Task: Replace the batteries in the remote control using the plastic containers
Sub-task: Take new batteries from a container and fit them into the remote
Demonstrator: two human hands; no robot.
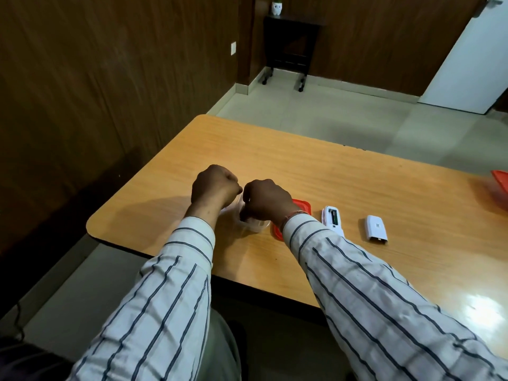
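A clear plastic container [254, 226] stands near the table's left front, mostly covered by my hands. My left hand [213, 185] is curled at its far left rim and seems to grip it. The fingers of my right hand [266, 200] point down into the container; what they touch is hidden. A red lid [302, 206] lies flat under my right wrist, just right of the container. Further right the white remote control [332, 220] lies back-up with its battery bay uncovered. Its white battery cover [376, 230] rests apart from it, to the right.
A second container with a red lid [500, 188] sits at the table's right edge, partly cut off. The wooden table [316, 171] has a rounded left corner with a drop to the floor. A black stand with a small pot is far behind.
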